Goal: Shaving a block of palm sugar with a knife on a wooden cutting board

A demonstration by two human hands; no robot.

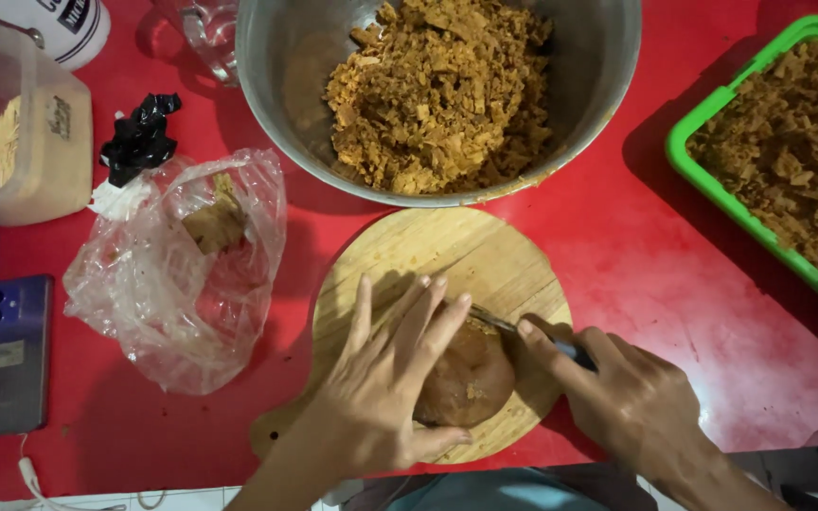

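Observation:
A round brown lump (471, 378), like a block of palm sugar, lies on a round wooden cutting board (456, 255) on a red table. My left hand (385, 378) rests flat on the lump, fingers spread over its left and top side. My right hand (631, 397) grips a knife (523, 331) with a dark handle. Its blade lies across the top of the lump, just past my left fingertips.
A steel bowl (598, 66) of brown shavings stands behind the board. A green tray (712, 180) of the same shavings sits at the right. At the left are a clear plastic bag (172, 284), a phone (13, 355) and a plastic container (44, 142).

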